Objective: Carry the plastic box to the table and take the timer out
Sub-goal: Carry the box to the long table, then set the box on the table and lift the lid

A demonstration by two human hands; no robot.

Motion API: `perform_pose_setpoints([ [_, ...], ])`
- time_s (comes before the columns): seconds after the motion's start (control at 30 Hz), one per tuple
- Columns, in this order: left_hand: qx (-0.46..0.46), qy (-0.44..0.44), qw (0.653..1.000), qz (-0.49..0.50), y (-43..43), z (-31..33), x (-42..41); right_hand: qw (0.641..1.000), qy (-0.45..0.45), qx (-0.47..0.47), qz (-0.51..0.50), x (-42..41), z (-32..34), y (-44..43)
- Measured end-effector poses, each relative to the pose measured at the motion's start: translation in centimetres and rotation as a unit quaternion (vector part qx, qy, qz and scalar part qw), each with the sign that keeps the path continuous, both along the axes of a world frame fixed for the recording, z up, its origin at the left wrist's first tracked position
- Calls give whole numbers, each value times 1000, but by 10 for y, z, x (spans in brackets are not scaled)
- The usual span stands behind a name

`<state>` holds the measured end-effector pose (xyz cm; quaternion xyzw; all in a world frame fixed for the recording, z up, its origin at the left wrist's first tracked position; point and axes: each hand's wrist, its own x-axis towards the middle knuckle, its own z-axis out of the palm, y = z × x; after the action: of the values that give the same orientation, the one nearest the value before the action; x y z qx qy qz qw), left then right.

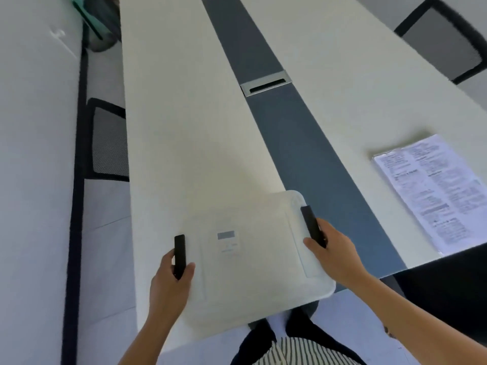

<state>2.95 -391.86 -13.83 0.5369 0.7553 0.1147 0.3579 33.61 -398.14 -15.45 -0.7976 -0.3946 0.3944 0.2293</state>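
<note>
A translucent white plastic box [258, 272] with a closed lid is at the near end of the long white table [184, 127], its near part jutting past the table's edge. Two black latch handles clamp the lid, one on each side. My left hand [171, 280] grips the left latch [180, 255]. The right latch [312, 225] is held by my right hand [333, 251]. Through the lid a pale timer [226, 242] with a grey display shows faintly inside the box.
A dark blue strip [303, 143] with a metal cable slot [266, 85] runs down the table's middle. A printed sheet in a plastic sleeve [434, 191] lies at the right. Black mesh chairs stand at the left [108, 140] and far right [445, 40].
</note>
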Motion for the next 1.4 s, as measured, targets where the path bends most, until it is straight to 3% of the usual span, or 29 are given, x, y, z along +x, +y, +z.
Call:
perform_pose_setpoints([
  [0.4,-59,-98,993,33,11,-18,-27,996,94,7,7,-4,-8,22],
  [0.5,-65,-125,990,21,14,-19,-36,981,192,-6,-29,3,-5,19],
  [0.6,-70,-151,986,14,20,-18,-44,939,331,-39,-85,13,-10,10],
  [0.67,-77,-163,984,7,23,-17,-50,933,340,-58,-97,14,-21,1],
  [1.07,-105,-262,958,55,13,-26,-77,972,163,-44,-161,-9,-38,-2],
  [1.13,-52,-216,974,51,8,-25,-75,985,73,-33,-155,-14,-29,-2],
  [1.27,73,-21,996,-45,-5,-24,-73,995,-45,-22,-88,-36,1,-16],
  [1.33,55,15,995,-87,-14,-27,-68,995,-67,-46,-52,-50,9,-27],
  [1.4,26,-10,997,-66,-20,-24,-63,995,-78,-54,-32,-60,11,-36],
])
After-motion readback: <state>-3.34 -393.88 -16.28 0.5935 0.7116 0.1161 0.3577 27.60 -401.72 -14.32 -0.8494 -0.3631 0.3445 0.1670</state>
